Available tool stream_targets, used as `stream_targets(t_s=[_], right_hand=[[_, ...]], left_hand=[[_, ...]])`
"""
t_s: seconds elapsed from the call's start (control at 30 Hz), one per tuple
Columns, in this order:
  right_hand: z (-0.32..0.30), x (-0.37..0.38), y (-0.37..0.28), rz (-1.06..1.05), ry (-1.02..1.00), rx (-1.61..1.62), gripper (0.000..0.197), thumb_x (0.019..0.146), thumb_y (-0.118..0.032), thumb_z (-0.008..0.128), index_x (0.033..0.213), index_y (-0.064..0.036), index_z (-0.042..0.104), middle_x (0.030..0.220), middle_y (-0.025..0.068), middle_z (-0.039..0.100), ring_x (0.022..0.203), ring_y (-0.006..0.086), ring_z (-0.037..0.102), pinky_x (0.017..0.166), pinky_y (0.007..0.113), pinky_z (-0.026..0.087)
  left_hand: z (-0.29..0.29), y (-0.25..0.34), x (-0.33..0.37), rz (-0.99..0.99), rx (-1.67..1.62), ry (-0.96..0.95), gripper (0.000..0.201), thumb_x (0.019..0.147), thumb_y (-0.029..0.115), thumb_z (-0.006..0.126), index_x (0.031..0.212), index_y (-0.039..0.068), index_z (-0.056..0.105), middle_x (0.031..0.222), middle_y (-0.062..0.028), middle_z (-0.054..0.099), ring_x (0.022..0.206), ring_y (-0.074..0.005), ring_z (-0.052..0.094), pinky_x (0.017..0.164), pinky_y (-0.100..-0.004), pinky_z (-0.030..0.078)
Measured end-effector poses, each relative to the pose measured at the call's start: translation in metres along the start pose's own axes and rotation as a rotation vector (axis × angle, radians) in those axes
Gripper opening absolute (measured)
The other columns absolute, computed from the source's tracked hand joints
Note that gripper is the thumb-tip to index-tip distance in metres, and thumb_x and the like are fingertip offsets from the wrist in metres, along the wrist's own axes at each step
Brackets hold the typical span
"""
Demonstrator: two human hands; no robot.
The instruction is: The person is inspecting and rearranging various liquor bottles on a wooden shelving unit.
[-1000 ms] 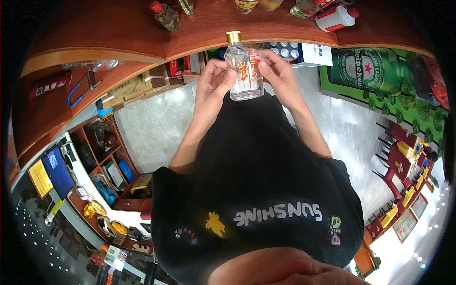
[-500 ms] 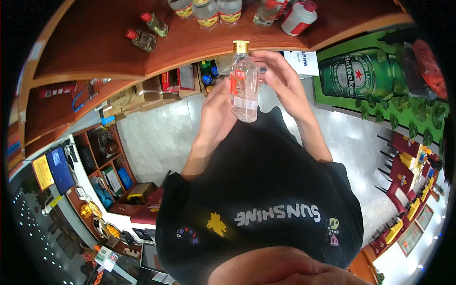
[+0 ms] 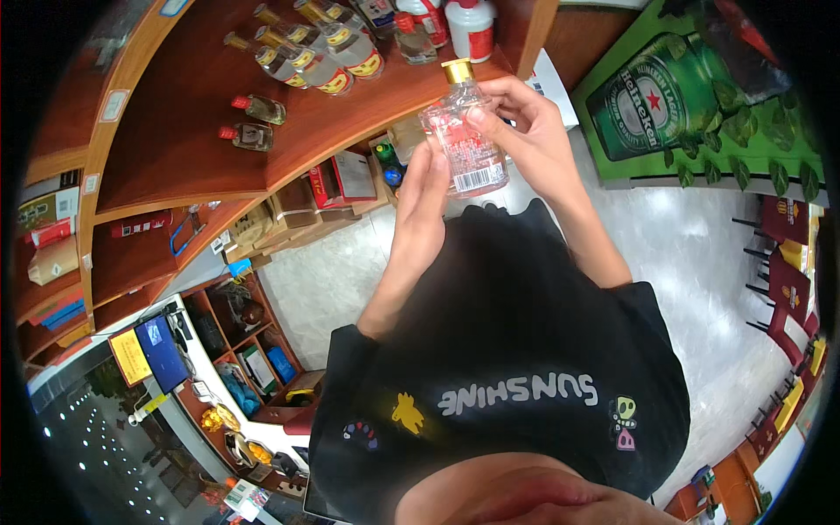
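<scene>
A clear glass bottle (image 3: 479, 166) with a gold cap is held up before my chest, in front of a brown wooden shelf. Its wide side, bearing red print and a barcode label, faces up toward me. My left hand (image 3: 422, 199) is closed on the bottle's left edge. On the other side, my right hand (image 3: 535, 131) grips it near the shoulder, thumb across the front. Two small red-capped bottles, one upper (image 3: 264, 109) and one lower (image 3: 252, 136), lie or stand on the shelf (image 3: 166, 153). Several gold-topped bottles (image 3: 339, 54) are grouped farther right.
A white bottle with a red label (image 3: 477, 35) and a small red-capped bottle (image 3: 417, 44) occupy the shelf's right end. Cardboard boxes (image 3: 293, 206) sit underneath. A green poster (image 3: 647, 114) and trailing leaves are at right, with dark red chairs (image 3: 787, 289) along the far right.
The bottle has turned in my hands, so its broad side with the barcode now shows. My view has swung, bringing more of the left shelving in. My right thumb now presses the bottle's front.
</scene>
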State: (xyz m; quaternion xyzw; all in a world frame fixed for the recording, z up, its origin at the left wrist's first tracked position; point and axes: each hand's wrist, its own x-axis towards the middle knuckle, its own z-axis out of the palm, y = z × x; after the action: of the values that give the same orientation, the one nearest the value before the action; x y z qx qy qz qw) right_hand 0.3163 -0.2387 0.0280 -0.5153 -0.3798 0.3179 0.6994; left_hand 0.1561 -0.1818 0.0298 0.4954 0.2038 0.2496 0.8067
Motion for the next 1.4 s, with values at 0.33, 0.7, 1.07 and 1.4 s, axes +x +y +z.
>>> stream_targets(t_s=[0.33, 0.7, 1.07, 1.4], right_hand=[[-0.027, -0.015, -0.012, 0.047, -0.031, 0.062, 0.035, 0.088, -0.023, 0.073, 0.108, 0.0021, 0.061, 0.089, 0.0051, 0.066, 0.085, 0.0081, 0.059, 0.065, 0.023, 0.048], [-0.042, -0.018, -0.019, 0.008, -0.181, 0.171, 0.035, 0.091, -0.02, 0.068, 0.117, 0.0001, 0.056, 0.107, 0.0083, 0.065, 0.099, 0.0119, 0.059, 0.085, 0.029, 0.049], [-0.008, 0.013, -0.014, 0.135, -0.663, 0.36, 0.054, 0.092, -0.02, 0.065, 0.135, 0.003, 0.041, 0.123, 0.0105, 0.056, 0.11, 0.0174, 0.056, 0.091, 0.031, 0.047], [0.067, 0.065, -0.072, -0.401, -0.475, -0.228, 0.056, 0.076, -0.015, 0.081, 0.122, 0.0006, 0.054, 0.108, 0.0132, 0.066, 0.103, 0.0218, 0.064, 0.089, 0.034, 0.05]], left_hand=[[0.028, -0.01, -0.008, 0.027, -0.104, -0.009, 0.033, 0.104, 0.026, 0.046, 0.126, 0.002, 0.047, 0.121, -0.0084, 0.057, 0.112, -0.0139, 0.055, 0.097, -0.0312, 0.043], [0.047, -0.004, -0.017, 0.019, -0.218, 0.06, 0.035, 0.104, 0.023, 0.043, 0.13, 0.001, 0.046, 0.121, -0.014, 0.058, 0.108, -0.0221, 0.059, 0.097, -0.0372, 0.045], [0.019, -0.018, -0.009, -0.148, -1.093, -0.374, 0.05, 0.098, 0.043, 0.036, 0.126, 0.004, 0.052, 0.102, -0.0116, 0.062, 0.069, -0.0207, 0.047, 0.059, -0.0344, 0.036], [-0.035, 0.064, -0.017, 0.452, 0.195, 0.188, 0.064, 0.099, 0.048, 0.046, 0.139, 0.0, 0.037, 0.13, -0.0112, 0.05, 0.12, -0.0184, 0.05, 0.102, -0.0351, 0.039]])
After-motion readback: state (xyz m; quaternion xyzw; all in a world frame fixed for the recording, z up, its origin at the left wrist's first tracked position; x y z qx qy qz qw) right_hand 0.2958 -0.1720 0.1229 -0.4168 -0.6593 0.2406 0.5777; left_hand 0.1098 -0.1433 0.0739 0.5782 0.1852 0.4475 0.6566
